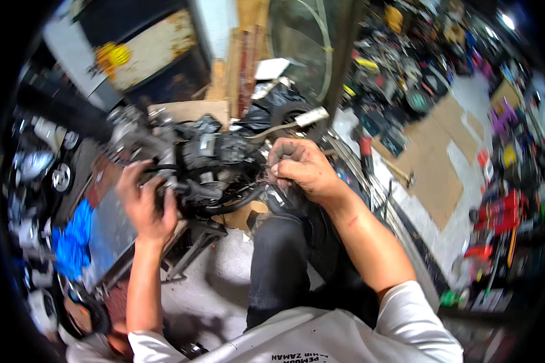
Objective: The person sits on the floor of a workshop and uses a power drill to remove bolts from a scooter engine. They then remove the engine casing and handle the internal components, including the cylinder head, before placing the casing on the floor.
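Observation:
Dark machine parts, with a black box-like unit (230,148) and tangled cables (248,196), sit in front of me and look like part of a motorcycle. My left hand (148,202) is beside a grey metal tube (200,190) at their left end. Its fingers are curved but apart, slightly blurred, and I see nothing gripped in them. My right hand (303,169) is closed at the right side of the parts, thumb pressed against the curled forefinger. Thin wires show just left of its fingertips; what the pinch holds is too small to make out.
A dark-topped bench (112,227) with a blue plastic bag (72,239) stands at left. Long metal rails (378,206) run along the right, beside flattened cardboard (433,163) and a hammer (402,172). Tools and parts crowd the far right, including a red case (502,212).

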Motion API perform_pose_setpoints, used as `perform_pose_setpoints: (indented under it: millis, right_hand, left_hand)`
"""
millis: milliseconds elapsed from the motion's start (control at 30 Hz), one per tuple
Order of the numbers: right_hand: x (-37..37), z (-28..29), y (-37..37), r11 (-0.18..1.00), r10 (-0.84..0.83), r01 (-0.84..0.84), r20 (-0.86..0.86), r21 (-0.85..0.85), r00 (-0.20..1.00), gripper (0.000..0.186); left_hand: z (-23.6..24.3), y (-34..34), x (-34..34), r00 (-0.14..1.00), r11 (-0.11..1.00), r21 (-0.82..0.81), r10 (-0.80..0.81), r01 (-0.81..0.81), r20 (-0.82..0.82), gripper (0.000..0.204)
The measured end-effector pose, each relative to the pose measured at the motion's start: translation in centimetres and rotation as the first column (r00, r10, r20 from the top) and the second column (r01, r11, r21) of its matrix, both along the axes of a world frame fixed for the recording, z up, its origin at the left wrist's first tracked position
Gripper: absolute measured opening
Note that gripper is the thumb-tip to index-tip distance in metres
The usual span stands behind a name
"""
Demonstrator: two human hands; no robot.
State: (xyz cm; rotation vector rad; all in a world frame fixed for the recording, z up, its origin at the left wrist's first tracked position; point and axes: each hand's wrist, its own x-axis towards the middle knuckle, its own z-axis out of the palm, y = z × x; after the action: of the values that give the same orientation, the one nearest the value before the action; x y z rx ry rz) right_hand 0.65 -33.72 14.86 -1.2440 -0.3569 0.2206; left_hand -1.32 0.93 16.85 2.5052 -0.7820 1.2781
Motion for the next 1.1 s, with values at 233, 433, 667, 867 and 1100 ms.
perform_pose_setpoints:
  millis: [233, 433, 667, 867, 1100]
  right_hand:
    - [-1.1, -6.2, -11.0, 0.973, -0.228, 0.225, 0.064, 0.052, 0.972, 0.012]
    - [-4.2, -7.8, -17.8, 0.817, -0.501, 0.543, -0.227, 0.196, 0.835, 0.017]
    - [-2.4, -9.8, -22.5, 0.654, -0.638, 0.751, -0.465, 0.092, 0.614, 0.010]
    - [-3.5, -16.1, -27.3, 0.214, -0.896, 0.967, -0.422, -0.140, 0.137, 0.014]
    - [-20.7, -6.6, -29.7, 0.108, -0.870, 0.865, -0.467, -0.490, -0.156, 0.013]
  left_hand:
    - [0.9, -17.1, 0.8, 0.883, 0.837, -0.388, -0.457, 0.386, -0.107, 0.015]
    - [-8.7, -35.3, 3.7, 0.169, 0.216, -0.935, -0.948, -0.282, -0.269, 0.019]
    - [-16.6, -42.1, 5.3, -0.239, 0.356, -0.251, -0.885, -0.900, -0.399, 0.016]
    - [-12.8, -47.7, 7.7, -0.104, 0.341, -0.471, -0.883, -0.814, -0.459, 0.014]
    - [6.1, -41.5, 5.6, -0.105, 0.759, -0.559, -0.619, -0.334, -0.778, 0.029]
